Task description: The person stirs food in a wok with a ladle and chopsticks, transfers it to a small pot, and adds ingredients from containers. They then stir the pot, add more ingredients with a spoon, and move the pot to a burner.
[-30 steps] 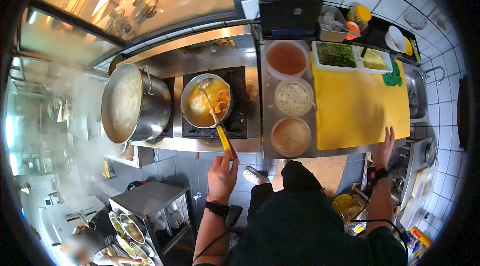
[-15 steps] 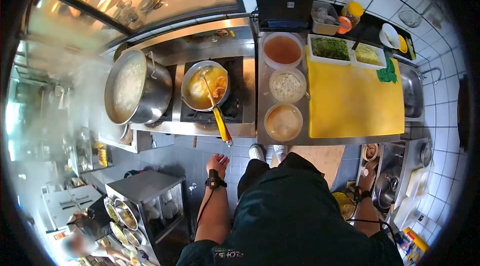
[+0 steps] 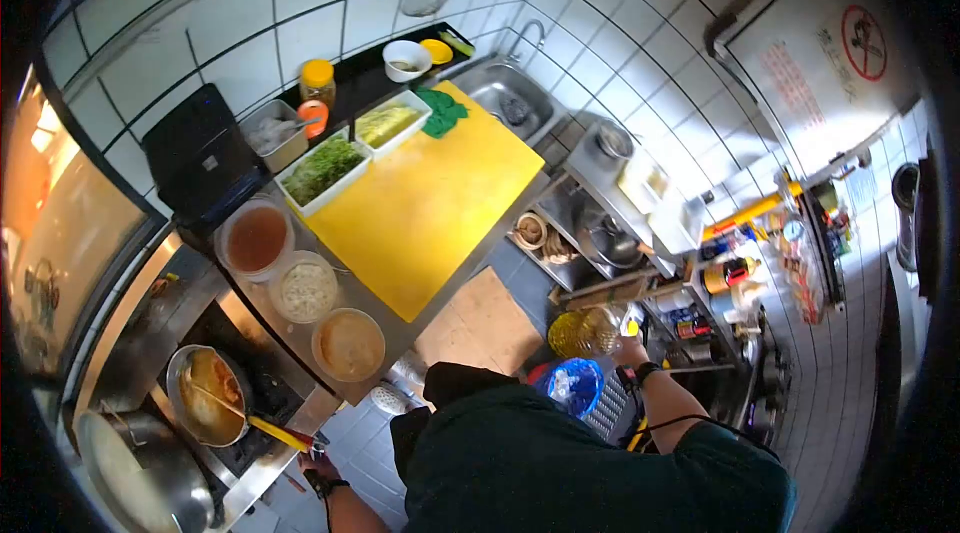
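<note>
My right hand [image 3: 630, 353] is at the neck of a large clear bottle of yellow oil [image 3: 582, 332], low on my right. Its fingers appear closed around the neck, just below the yellow cap, though they are partly hidden. My left hand [image 3: 315, 465] is beside the stove's front edge, close to the end of a ladle handle [image 3: 278, 432] wrapped in yellow and red. How its fingers are set is not clear. The ladle rests in a pan [image 3: 190, 416] with brownish liquid and orange pieces.
A large steaming pot [image 3: 120, 473] stands beside the pan. Three round tubs, including one of red-brown liquid [image 3: 257, 239], line the counter beside a yellow cutting board [image 3: 430, 203]. Chopped greens [image 3: 325, 169] fill a white container. A blue-lined bin [image 3: 575, 388] stands near my right arm.
My view has turned to the right, towards the sink and shelves. My right hand has come down onto the oil bottle. My left hand is now close to the ladle's handle end.
</note>
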